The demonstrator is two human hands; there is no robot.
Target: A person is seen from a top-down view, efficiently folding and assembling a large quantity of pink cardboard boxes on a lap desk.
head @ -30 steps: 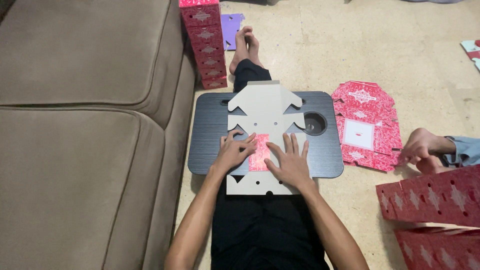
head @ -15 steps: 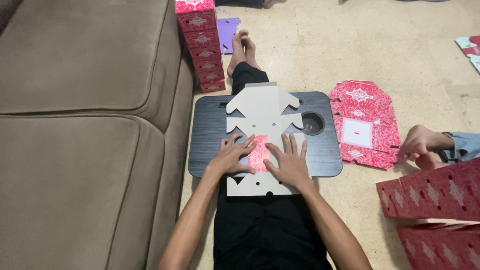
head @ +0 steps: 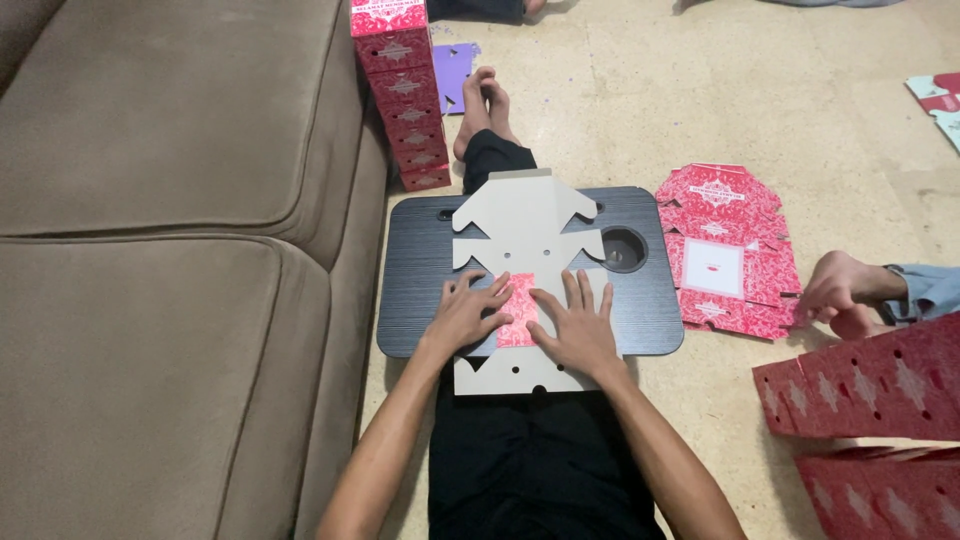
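Bare arms, no sleeves visible; left hand & right hand w/o rings or gloves. Black trousers, bare feet.

A flat grey die-cut carton blank lies on the black lap table over my legs, one small red patterned flap folded up at its middle. Red folded boxes stand stacked against the sofa. Flat red blanks lie piled on the floor to my right, and more red ones nearer me.
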